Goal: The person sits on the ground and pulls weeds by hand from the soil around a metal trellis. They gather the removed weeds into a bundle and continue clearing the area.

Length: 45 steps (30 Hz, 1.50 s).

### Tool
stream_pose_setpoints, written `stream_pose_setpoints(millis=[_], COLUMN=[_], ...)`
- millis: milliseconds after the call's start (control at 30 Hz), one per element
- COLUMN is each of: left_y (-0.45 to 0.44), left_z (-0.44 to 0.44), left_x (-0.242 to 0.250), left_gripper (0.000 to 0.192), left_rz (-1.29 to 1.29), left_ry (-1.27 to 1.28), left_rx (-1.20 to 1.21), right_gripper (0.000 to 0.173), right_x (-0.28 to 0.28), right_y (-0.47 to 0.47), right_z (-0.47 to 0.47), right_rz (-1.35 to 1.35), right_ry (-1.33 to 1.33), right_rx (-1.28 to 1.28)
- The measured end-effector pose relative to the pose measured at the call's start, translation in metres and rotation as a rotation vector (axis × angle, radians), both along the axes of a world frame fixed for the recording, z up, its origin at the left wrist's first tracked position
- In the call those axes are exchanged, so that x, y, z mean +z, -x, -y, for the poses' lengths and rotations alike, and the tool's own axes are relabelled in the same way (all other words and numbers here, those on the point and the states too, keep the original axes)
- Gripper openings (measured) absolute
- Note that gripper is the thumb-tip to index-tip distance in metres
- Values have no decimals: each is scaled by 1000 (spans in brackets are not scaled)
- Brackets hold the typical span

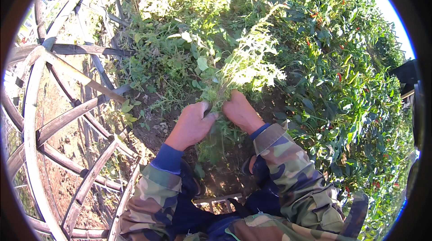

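My left hand (193,123) is closed at the lower stems of a bundle of green weeds (248,60), its thumb towards my right hand. Close beside it, my right hand (240,110) is closed around the same bundle. The leafy tops, bright in the sun, point up and to the right, away from me. Finely divided leaves also hang below the hands. The fingertips of both hands are hidden by the stems and by the hands themselves.
A wooden lattice fence (60,123) stands along the left. Chili pepper plants (332,82) with red and green pods fill the right. Low weeds (165,62) cover the ground ahead. A slatted object (219,204) lies between my feet.
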<state>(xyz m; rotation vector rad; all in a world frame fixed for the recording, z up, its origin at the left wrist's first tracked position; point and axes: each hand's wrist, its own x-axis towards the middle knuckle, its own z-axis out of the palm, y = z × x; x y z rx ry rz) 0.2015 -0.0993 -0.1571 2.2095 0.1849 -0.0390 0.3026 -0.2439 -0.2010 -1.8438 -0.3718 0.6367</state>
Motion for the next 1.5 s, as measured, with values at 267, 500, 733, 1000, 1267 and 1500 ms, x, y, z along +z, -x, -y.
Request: stream_pose_setpoints(millis=[267,500,733,1000,1267,1500], left_y=[-1,-2,2,2,3,12], left_z=[-5,-12,-7,-3,6,13], left_x=[-1,-9,-21,1,8,17], left_gripper=[29,19,6,23,38,45], left_rz=[-24,38,40,-109,-119,238], left_ry=[37,-53,66,232,145,34], left_rx=[100,139,3,-103,-133,-83], right_gripper=[26,41,50,37,45,42], right_x=[30,24,29,36,19,42], right_y=[2,3,9,6,3,-25], right_z=[1,5,2,7,8,35], right_rz=[-291,-380,-305,-253,-171,80], right_ry=[-132,-260,-210,-20,-125,231], right_rx=[28,144,208,210,181,-45])
